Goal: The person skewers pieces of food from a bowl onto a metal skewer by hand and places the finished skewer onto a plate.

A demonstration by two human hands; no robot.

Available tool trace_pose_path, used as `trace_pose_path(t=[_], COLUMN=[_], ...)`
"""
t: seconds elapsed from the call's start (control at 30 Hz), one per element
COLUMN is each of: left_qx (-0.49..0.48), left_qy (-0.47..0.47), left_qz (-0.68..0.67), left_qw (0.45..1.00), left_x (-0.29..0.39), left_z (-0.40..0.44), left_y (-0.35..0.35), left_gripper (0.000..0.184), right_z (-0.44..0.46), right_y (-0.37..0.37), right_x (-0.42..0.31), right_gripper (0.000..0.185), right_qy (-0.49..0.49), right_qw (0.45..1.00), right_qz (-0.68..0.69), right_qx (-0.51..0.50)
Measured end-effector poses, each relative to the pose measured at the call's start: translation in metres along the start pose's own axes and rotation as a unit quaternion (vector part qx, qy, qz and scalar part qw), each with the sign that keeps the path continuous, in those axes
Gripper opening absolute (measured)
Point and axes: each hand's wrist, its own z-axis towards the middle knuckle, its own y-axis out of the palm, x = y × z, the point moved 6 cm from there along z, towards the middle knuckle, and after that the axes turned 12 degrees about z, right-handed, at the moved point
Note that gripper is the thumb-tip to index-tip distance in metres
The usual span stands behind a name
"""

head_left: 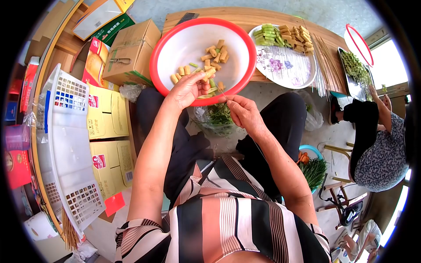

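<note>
My left hand (189, 90) is over the near rim of a white basin with a red rim (158, 44), its fingers closed on a tan rolled piece (208, 74). Just to the right, my right hand (243, 113) pinches a thin skewer (221, 92) that points toward the left hand. Whether its tip has entered the piece is too small to tell. Inside the basin lie several loose tan rolls (219, 52) and some green stalk pieces (212, 83). On a flowered white tray (280, 81), filled skewers carry green pieces (266, 35) and tan rolls (298, 37).
Bare skewers (326, 61) lie on the wooden table (272, 15) beside the tray. Cardboard boxes (131, 52) and a white plastic basket (72, 144) stand at left. Bagged greens (219, 115) are between my knees. Another person (379, 149) sits at right by a tray of greens (354, 68).
</note>
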Motion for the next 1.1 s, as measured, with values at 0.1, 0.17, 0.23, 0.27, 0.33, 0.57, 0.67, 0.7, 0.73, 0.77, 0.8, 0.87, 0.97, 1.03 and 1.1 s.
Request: trace_pose_path(t=[0.1, 0.17, 0.23, 0.27, 0.33, 0.57, 0.67, 0.7, 0.73, 0.77, 0.8, 0.87, 0.97, 1.03, 1.1], left_qx=[0.000, -0.006, -0.004, -0.001, -0.004, -0.008, -0.008, -0.007, -0.005, -0.003, -0.003, -0.008, -0.019, -0.026, -0.033], left_qy=[-0.001, 0.002, 0.002, 0.003, 0.002, 0.006, 0.005, 0.005, 0.005, 0.004, 0.004, 0.005, 0.009, 0.009, 0.009], left_qz=[0.001, 0.000, 0.001, 0.003, 0.002, 0.016, 0.026, 0.026, 0.030, 0.033, 0.033, 0.039, 0.037, 0.038, 0.039], left_qw=[1.000, 1.000, 1.000, 1.000, 1.000, 1.000, 1.000, 1.000, 1.000, 0.999, 0.999, 0.999, 0.999, 0.999, 0.999], left_x=[0.0000, 0.0001, 0.0002, 0.0001, -0.0002, 0.0007, 0.0004, 0.0006, 0.0011, 0.0013, 0.0014, 0.0016, 0.0006, -0.0005, -0.0007], left_z=[0.0002, 0.0003, 0.0001, 0.0000, 0.0002, -0.0004, -0.0003, -0.0006, -0.0010, -0.0012, -0.0014, -0.0016, 0.0004, 0.0022, 0.0023], left_y=[-0.0004, 0.0000, 0.0000, -0.0001, -0.0003, -0.0001, -0.0005, -0.0002, 0.0002, 0.0004, 0.0002, -0.0001, -0.0013, -0.0029, -0.0024], left_gripper=[0.028, 0.028, 0.028, 0.028, 0.028, 0.028, 0.028, 0.028, 0.028, 0.028, 0.028, 0.029, 0.029, 0.030, 0.031], right_z=[0.0012, 0.0017, 0.0016, 0.0015, 0.0014, 0.0017, 0.0018, 0.0018, 0.0018, 0.0018, 0.0016, 0.0014, 0.0018, 0.0020, 0.0021], right_y=[-0.0009, -0.0016, -0.0016, -0.0016, -0.0015, -0.0026, -0.0032, -0.0034, -0.0037, -0.0040, -0.0048, -0.0061, -0.0067, -0.0068, -0.0070], right_x=[0.0016, 0.0022, 0.0014, 0.0009, 0.0010, 0.0029, 0.0037, 0.0041, 0.0042, 0.0042, 0.0041, 0.0039, 0.0046, 0.0047, 0.0051], right_gripper=[0.029, 0.029, 0.029, 0.029, 0.028, 0.028, 0.028, 0.028, 0.027, 0.027, 0.027, 0.025, 0.025, 0.025, 0.025], right_qy=[-0.002, -0.004, -0.005, -0.006, -0.005, -0.001, -0.001, 0.000, -0.002, -0.004, -0.003, -0.002, -0.004, -0.002, -0.001], right_qw=[1.000, 1.000, 1.000, 1.000, 1.000, 1.000, 1.000, 1.000, 1.000, 1.000, 1.000, 1.000, 1.000, 1.000, 1.000], right_qz=[0.001, -0.004, -0.006, -0.008, -0.006, -0.006, -0.009, -0.009, -0.009, -0.010, -0.010, -0.009, -0.016, -0.016, -0.017], right_qx=[0.002, 0.001, 0.002, 0.002, 0.002, 0.004, 0.003, 0.003, 0.003, 0.004, 0.003, -0.004, -0.004, -0.004, -0.003])
